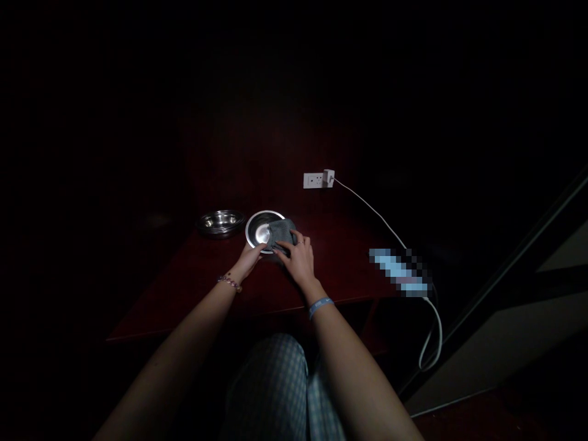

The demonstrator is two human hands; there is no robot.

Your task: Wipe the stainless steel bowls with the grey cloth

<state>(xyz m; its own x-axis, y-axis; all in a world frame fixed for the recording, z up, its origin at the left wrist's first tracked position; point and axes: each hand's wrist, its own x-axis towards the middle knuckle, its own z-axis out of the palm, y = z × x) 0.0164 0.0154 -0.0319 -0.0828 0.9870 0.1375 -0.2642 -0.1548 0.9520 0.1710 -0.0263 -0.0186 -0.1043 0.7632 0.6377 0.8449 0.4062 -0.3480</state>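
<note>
A shiny steel bowl (255, 230) is tilted toward me above the dark red table. My left hand (249, 260) grips its near rim, thumb over the edge and fingers hidden beneath. In my right hand (299, 257) is a grey cloth (281, 233), pressed over the right side of the bowl's rim and inner wall. To the left of the bowl, a stack of steel bowls (220, 224) rests on the table.
The dark red table (184, 294) has its front edge near my knees. A white charger (327, 177) sits in a wall socket (313, 180). Its white cable (374, 211) runs down right to a pixelated blue object (399, 271). Most surroundings are dark.
</note>
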